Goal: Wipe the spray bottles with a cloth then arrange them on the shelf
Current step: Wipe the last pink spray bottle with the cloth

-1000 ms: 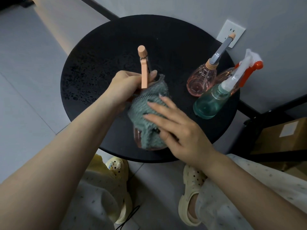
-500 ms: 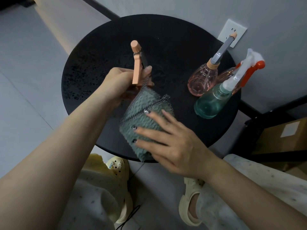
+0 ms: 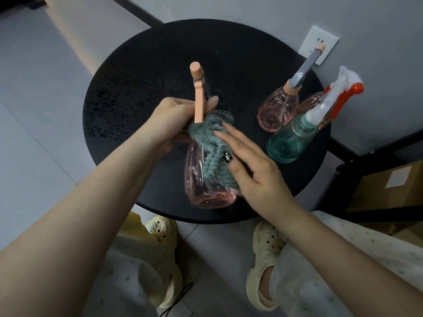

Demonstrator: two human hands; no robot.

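My left hand (image 3: 170,122) grips the neck of a pink see-through spray bottle (image 3: 203,184) with a peach trigger head, held upright above the near edge of the round black table (image 3: 137,88). My right hand (image 3: 249,165) presses a grey-green fluffy cloth (image 3: 209,143) against the bottle's right side, fingers nearly straight. On the table's right side stand another pink spray bottle (image 3: 278,110) with a grey nozzle and a teal spray bottle (image 3: 289,140) with a white and orange trigger. A third pink bottle (image 3: 313,100) shows partly behind the teal one.
A white wall socket (image 3: 318,42) sits on the grey wall behind the table. A black frame (image 3: 357,161) and a cardboard box (image 3: 393,186) stand at the right. My feet in cream clogs are on the floor under the table's near edge.
The cloth has gone from low over the bottle's body up to its shoulder, baring the pink body again. My left hand has tilted the trigger head back to the right.
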